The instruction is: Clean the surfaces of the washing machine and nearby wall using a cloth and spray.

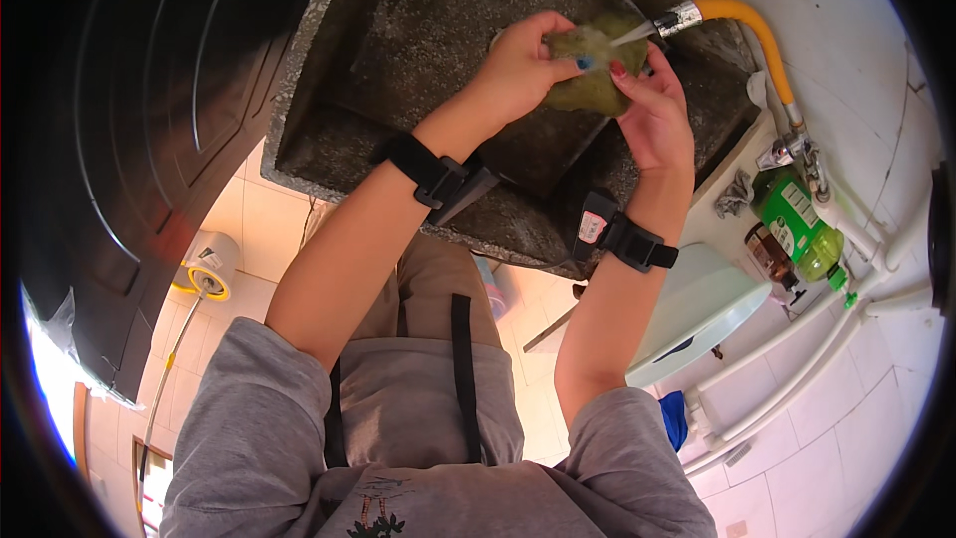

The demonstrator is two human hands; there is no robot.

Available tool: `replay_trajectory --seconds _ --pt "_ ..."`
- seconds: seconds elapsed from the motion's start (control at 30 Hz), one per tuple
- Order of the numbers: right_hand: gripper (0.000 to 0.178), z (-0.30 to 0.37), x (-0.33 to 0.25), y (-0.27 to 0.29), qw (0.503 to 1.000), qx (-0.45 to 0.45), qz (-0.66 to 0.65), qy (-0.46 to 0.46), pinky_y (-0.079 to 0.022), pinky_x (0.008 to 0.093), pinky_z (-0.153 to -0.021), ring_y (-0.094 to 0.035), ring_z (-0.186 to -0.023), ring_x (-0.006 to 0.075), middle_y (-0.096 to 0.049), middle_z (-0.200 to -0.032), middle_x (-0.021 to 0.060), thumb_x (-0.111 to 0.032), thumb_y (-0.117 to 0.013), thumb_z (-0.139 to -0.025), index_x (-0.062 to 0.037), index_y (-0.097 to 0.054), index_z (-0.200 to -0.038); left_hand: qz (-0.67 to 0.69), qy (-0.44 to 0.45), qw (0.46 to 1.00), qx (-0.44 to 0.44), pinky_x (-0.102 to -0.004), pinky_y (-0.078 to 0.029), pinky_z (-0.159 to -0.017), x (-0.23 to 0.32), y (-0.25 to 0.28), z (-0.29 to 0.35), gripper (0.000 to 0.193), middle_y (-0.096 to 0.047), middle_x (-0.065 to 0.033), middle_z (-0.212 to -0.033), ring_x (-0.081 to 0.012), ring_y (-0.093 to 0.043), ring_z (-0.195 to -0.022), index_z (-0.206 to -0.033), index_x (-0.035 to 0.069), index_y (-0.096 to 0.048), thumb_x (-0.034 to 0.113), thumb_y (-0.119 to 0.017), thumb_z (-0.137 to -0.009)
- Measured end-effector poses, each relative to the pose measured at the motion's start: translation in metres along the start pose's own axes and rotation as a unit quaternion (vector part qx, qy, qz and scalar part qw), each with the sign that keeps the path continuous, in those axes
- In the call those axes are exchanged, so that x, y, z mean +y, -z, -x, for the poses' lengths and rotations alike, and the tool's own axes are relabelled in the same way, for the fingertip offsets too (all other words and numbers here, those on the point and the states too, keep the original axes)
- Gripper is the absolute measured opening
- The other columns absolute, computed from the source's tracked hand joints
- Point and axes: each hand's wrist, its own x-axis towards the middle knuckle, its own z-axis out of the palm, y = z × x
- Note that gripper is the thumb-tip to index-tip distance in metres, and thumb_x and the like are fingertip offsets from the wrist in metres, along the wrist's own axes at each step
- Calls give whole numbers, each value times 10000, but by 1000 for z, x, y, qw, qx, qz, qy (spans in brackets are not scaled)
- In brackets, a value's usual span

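A limp, wet, olive-green piece (588,95) is stretched between my hands over the dark stone sink (428,30); whether it is cloth or a leaf I cannot tell. My left hand (520,70) pinches its left side, thumb on top. On the right edge my right hand (652,110) holds it with the thumb across the front and the fingers behind, partly hidden. Water runs onto it from the metal spout (677,18) of an orange flexible tap hose (752,15). Black straps circle both my wrists.
A green detergent bottle (787,209), a brown pump bottle (770,251) and a crumpled metal scourer (735,194) sit right of the sink. Below them leans a pale basin (697,309), near white pipes (787,399). A dark panelled door (169,139) stands left, beside a mop bucket (211,264).
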Motion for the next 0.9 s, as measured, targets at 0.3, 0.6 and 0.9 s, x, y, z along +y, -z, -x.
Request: replay_trajectory --seconds 0.3,0.6,0.9 --pt "327 -10 4 9 996 65 -45 -30 -492 323 -844 -618 -940 210 -614 -1062 148 38 -612 -812 53 -505 -1121 -169 -80 982 23 -226 -454 -662 22 -1 -4 301 -649 -48 -857 -66 -577 -742 -1143 59 -559 -28 -516 -859" --pt "347 7 19 -1 986 119 -60 100 -485 311 -849 -599 -979 204 -604 -1093 136 56 -571 -828 34 -482 -1163 -57 -125 989 -61 -226 -428 -712 10 -17 -21 178 -634 -19 -901 -72 -547 -800 -1004 35 -652 71 -553 -860" --pt "326 19 27 3 977 135 -130 102 -427 359 -931 -541 -1075 225 -562 -1133 122 -21 -489 -836 10 -475 -1161 -13 -57 997 -46 -232 -413 -756 10 -42 -39 378 -634 -24 -763 -98 -550 -777 -834 8 -691 247 -425 -958"
